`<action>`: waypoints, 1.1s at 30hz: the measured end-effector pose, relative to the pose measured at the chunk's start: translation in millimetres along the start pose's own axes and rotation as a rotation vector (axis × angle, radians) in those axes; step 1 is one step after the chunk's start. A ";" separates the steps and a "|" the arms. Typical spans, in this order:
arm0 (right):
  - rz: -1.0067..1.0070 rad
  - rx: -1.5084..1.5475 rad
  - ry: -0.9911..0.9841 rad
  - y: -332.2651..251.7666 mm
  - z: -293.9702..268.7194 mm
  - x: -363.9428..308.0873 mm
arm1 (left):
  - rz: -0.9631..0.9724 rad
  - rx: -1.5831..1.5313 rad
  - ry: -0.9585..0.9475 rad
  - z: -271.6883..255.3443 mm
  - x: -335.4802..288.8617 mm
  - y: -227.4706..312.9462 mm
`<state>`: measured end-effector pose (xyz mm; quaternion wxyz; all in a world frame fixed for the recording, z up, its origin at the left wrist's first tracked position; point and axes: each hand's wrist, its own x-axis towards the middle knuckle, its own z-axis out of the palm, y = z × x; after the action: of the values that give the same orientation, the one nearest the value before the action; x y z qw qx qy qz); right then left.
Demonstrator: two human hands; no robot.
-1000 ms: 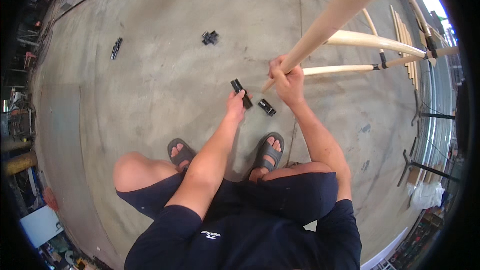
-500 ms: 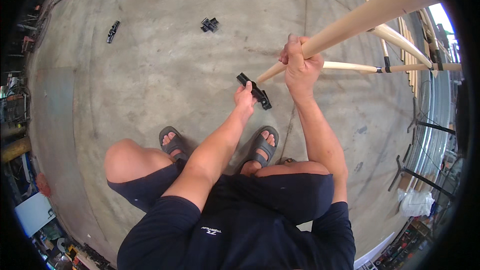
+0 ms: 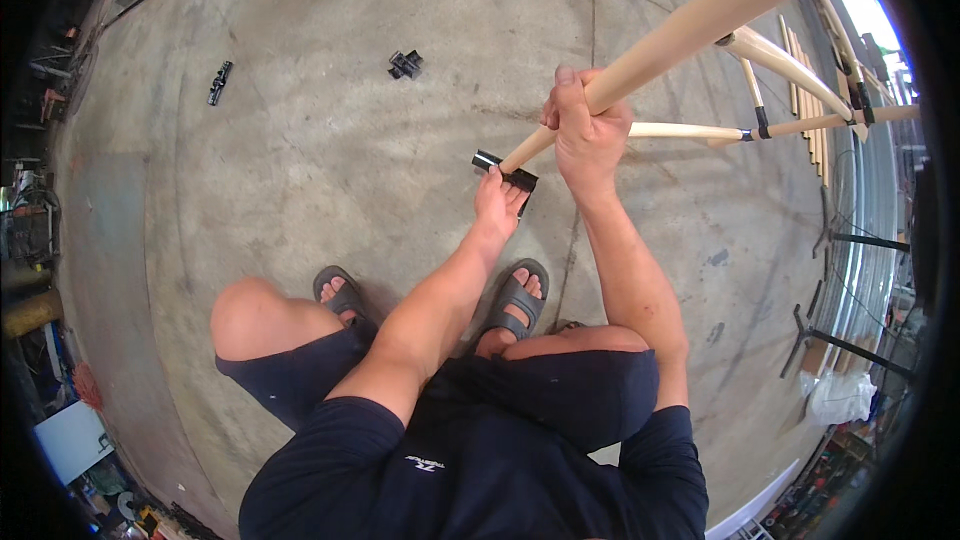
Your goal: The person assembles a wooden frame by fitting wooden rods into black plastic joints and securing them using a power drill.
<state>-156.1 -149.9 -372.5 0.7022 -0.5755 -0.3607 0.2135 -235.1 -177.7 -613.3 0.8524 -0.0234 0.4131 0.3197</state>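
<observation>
Over the middle of the concrete floor (image 3: pixel 300 170), just beyond our sandals (image 3: pixel 520 294), we hold a black connector (image 3: pixel 522 180) in our left hand (image 3: pixel 493 202), the thumb over its top and the fingers curled along its near side. Whether it rests on the floor we cannot tell. Our right hand (image 3: pixel 590 140) is wrapped round a thick pale pole (image 3: pixel 690 45), its fingers closed on the shaft a little above the lower end. That end meets the connector between its two ends; we cannot make out how far it is seated. From there the pole slants up to the right. Toward the floor's right edge we see a frame of pale poles (image 3: pixel 690 130) with black joints, and near that edge a white plastic bag (image 3: pixel 840 397). Two more black pieces lie well apart from our hands: a slim one (image 3: pixel 218 83) nearer the floor's left edge, and a cross-shaped one (image 3: pixel 405 64) toward the far edge.
</observation>
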 end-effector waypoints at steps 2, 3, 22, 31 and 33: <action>0.009 0.014 -0.017 -2.5 3.1 -0.9 | 0.025 -0.006 -0.133 -6.5 -1.7 1.2; 0.044 0.052 0.001 -3.5 4.9 -2.8 | 0.029 -0.009 -0.126 -10.4 -2.9 0.9; 0.068 -0.008 -0.029 4.5 2.8 -11.9 | -0.053 -0.151 -0.287 -20.7 23.8 1.1; -0.043 0.140 0.075 5.8 8.1 -11.1 | 0.043 0.023 0.118 5.4 14.0 -3.7; -0.042 0.166 0.062 5.4 5.0 -8.9 | 0.033 0.057 0.131 -0.4 12.2 1.3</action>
<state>-165.0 -151.7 -379.6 0.7626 -0.5139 -0.3318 0.2102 -230.6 -170.3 -622.1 0.8186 -0.0130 0.4772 0.3195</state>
